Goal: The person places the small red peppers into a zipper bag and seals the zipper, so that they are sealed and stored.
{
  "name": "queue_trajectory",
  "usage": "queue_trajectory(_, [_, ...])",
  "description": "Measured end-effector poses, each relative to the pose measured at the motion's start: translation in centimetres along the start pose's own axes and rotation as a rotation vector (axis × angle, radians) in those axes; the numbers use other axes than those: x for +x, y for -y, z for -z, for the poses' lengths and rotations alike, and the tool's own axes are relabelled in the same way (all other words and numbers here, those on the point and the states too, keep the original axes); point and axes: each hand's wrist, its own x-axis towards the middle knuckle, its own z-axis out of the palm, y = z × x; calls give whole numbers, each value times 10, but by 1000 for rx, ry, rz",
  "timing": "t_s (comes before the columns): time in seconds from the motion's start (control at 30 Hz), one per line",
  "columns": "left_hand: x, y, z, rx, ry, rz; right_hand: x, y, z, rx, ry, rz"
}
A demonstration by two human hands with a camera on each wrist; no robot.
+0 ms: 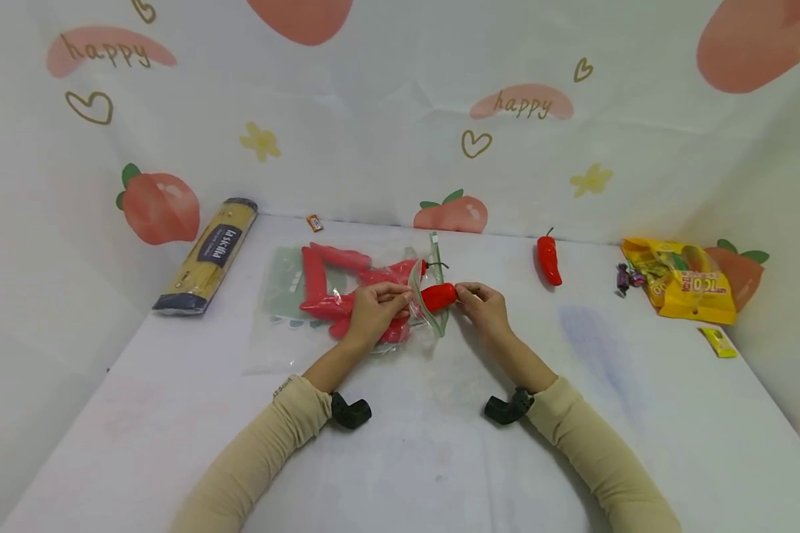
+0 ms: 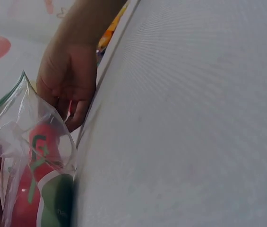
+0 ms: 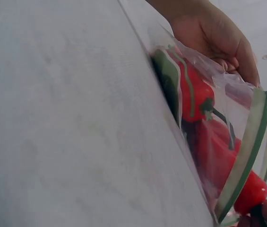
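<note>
A clear zip bag (image 1: 433, 326) with a green seal strip lies on the table, holding several red chili peppers (image 1: 315, 274). My left hand (image 1: 375, 311) pinches the bag beside its mouth, as the right wrist view also shows with the bag film (image 3: 237, 90) under the fingers. Between thumb and fingers, my right hand (image 1: 483, 307) holds one red chili pepper (image 1: 438, 297) by its stem end. That pepper lies partly through the open mouth of the bag, its tip pointing inward. In the left wrist view, the bag film (image 2: 15, 123) stands raised near the right hand (image 2: 74, 80).
A pack of spaghetti (image 1: 212, 255) lies at the back left, and a small orange candy (image 1: 315, 223) behind the bag. Another red chili pepper (image 1: 548, 259) lies at the back right. Further right are a yellow candy bag (image 1: 690, 281), purple candies (image 1: 625, 278) and a yellow wrapped candy (image 1: 718, 343).
</note>
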Motion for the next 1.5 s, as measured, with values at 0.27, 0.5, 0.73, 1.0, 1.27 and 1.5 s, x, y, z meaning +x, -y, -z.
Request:
queue_trajectory(0.27, [0, -1, 0, -12, 13, -12, 4, 2, 7, -177, 128, 154])
queue_trajectory(0.5, [0, -1, 0, -6, 13, -9, 39, 30, 52, 108, -117, 244])
queue_trajectory(0.73, [0, 0, 2, -3, 17, 4, 81, 56, 112, 62, -411, 157])
queue_trajectory(1.0, [0, 1, 2, -3, 10, 8, 99, 42, 134, -284, -376, -24])
queue_trajectory(1.27, [-1, 0, 0, 10, 6, 0, 102, 31, 134, -360, -333, -38])
queue_trajectory(1.5, [-1, -2, 0, 12, 8, -12, 101, 27, 134, -482, -257, 30])
